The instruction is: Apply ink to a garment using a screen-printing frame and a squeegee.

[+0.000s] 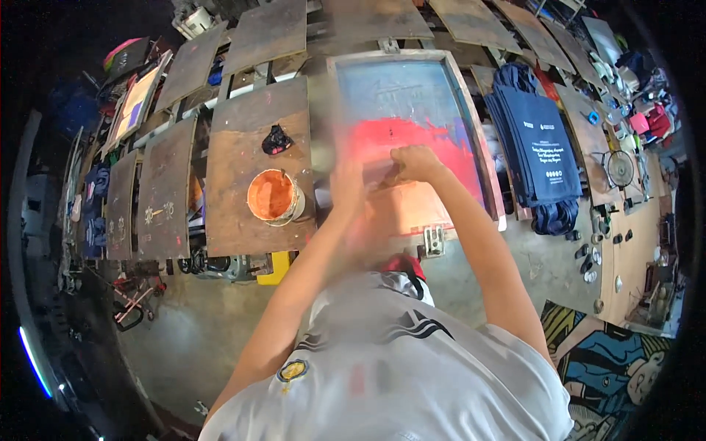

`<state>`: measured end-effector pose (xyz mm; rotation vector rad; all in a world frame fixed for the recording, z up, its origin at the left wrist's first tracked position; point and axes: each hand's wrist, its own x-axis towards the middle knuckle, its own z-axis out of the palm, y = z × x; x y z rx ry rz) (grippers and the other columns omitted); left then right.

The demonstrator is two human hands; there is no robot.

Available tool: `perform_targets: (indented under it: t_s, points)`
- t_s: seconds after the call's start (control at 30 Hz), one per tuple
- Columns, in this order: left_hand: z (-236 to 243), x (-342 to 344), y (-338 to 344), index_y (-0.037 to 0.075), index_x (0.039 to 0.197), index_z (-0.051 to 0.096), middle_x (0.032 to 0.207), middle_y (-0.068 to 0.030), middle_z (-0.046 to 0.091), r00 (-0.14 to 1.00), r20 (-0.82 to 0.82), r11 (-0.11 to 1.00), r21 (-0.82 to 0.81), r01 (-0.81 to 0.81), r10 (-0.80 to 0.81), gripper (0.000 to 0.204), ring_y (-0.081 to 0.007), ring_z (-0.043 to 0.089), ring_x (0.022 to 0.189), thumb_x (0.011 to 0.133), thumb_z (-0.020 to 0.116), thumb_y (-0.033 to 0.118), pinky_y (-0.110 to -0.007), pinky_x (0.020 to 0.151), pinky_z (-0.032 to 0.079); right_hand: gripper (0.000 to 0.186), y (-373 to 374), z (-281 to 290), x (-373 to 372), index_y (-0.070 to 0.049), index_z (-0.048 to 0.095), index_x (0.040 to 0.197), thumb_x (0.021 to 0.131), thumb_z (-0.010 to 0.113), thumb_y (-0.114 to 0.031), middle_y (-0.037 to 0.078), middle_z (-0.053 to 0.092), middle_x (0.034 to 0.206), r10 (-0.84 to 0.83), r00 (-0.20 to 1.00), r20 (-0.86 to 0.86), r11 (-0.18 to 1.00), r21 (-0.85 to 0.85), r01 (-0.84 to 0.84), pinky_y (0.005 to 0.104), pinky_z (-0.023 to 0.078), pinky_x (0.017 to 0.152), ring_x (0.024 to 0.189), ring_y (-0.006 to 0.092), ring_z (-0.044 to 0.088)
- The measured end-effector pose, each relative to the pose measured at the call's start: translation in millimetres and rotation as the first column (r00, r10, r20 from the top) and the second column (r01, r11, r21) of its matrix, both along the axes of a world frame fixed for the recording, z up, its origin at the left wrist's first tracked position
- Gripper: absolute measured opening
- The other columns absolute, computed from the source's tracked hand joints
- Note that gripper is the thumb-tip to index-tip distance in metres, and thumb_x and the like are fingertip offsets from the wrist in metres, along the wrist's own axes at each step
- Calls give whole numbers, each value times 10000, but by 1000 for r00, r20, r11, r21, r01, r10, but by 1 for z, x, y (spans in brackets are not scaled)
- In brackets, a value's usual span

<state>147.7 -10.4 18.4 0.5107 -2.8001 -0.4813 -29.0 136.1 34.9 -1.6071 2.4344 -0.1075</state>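
Observation:
A screen-printing frame lies before me, its mesh blue-grey at the far end. Red ink spreads across the middle, and the near part looks orange and pale. My right hand is closed, fingers curled over the squeegee, whose bar lies crosswise over the mesh. Over the frame's left side is my left hand, at the squeegee's other end; its fingers are smeared and I cannot make out their grip. Much of the squeegee is hidden by the hands and the blur.
Left of the frame, a board holds a bucket of orange-red ink and a dark crumpled cloth. Dark blue printed bags are stacked at the right. A metal hinge clamp sits at the frame's near edge. More boards line the back.

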Motion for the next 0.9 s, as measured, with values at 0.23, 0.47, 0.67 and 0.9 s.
perform_targets:
  t_s: [0.23, 0.47, 0.67, 0.9]
  points:
    - [20, -67, -30, 84, 1170, 550, 1115, -77, 571, 941, 51, 898, -283, 336, -336, 602, -279, 527, 1147, 677, 832, 282, -421, 922, 435, 458, 38, -3, 34, -89, 571, 996, 746, 777, -413, 118, 650, 1004, -361, 927, 105, 829, -420, 370, 462, 516, 803, 995, 326, 631]
    - [37, -156, 0, 135, 1171, 559, 1131, -43, 578, 799, 218, 727, -334, 600, -560, 629, -250, 530, 1153, 631, 858, 253, -402, 928, 436, 501, 63, -42, 25, -72, 540, 1054, 773, 769, -417, 141, 633, 1040, -650, 737, 182, 617, -439, 653, 475, 525, 792, 1008, 354, 627]
    - [-15, -157, -47, 145, 1190, 560, 1157, -19, 583, 886, 68, 879, 186, 439, -458, 640, -240, 530, 1161, 641, 856, 288, -413, 943, 422, 475, 34, -16, 12, -63, 536, 1047, 769, 775, -364, 136, 638, 1051, -599, 786, 150, 741, -269, 616, 478, 545, 786, 1009, 339, 637]
    - [-7, -84, -54, 123, 1249, 540, 1242, -75, 552, 969, 104, 965, -111, 237, -226, 622, -316, 516, 1136, 722, 796, 332, -451, 943, 403, 499, 4, -5, -11, -74, 558, 1056, 739, 793, -379, 125, 655, 1054, -298, 953, 52, 931, -204, 303, 451, 554, 801, 1029, 302, 646]
